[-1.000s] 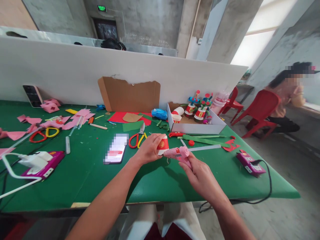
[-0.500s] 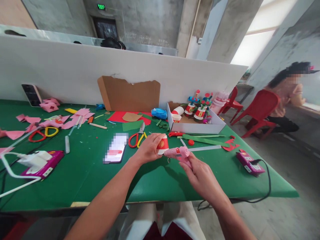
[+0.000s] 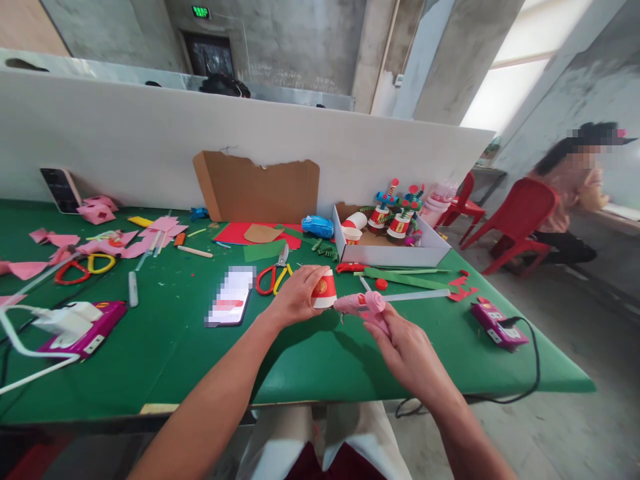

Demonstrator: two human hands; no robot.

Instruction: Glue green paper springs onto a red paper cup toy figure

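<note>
Barely shifted: glue gun (image 3: 361, 305) nozzle now nearer the cup (image 3: 324, 289).
Left hand (image 3: 295, 295) fingers wrap cup; right hand (image 3: 406, 347) grips gun at 3 o'clock. Keep nozzle steady, squeeze gently.

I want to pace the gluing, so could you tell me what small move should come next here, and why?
Probably squeeze the trigger: the glue gun in the right hand points its nozzle at the cup, which the left hand holds steady on the table.

Two scissors: one (image 3: 273, 275), other (image 3: 81, 268). Two phones: one (image 3: 230, 297), other (image 3: 60, 189). One glue gun (image 3: 361, 305). Two red chairs: one (image 3: 515, 223), other (image 3: 463, 199). Box (image 3: 390, 253) holds perhaps four cups.
</note>
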